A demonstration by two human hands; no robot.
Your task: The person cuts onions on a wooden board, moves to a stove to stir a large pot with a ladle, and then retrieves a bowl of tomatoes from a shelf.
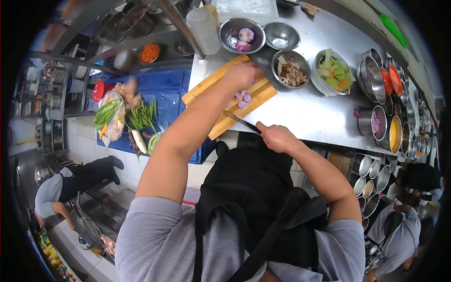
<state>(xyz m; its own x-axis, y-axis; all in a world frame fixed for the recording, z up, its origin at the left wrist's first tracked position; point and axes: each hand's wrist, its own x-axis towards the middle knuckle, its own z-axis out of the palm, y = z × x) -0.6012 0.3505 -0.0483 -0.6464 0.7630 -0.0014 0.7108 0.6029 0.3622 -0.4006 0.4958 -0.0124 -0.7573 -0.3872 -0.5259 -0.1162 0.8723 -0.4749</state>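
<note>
My right hand [277, 137] is wrapped round the dark handle of a knife [242, 122], whose blade lies low over the near part of a wooden cutting board [223, 123]. At the board's far end is my left hand [242, 75], fingers curled down. A bit of purple onion shows beside its fingers; whether they grip it is hidden. Cut purple onion pieces [243, 99] lie on the board between my left hand and the blade. Beyond the board, a steel bowl [230, 49] holds purple onions [246, 35].
Past the board stand an empty steel bowl [282, 36], a bowl of sliced mushrooms [292, 70] and a bowl of cut vegetables [334, 73]. A blue tray [167, 87] with green beans is at left. Several steel containers line the right. Other people work at both sides.
</note>
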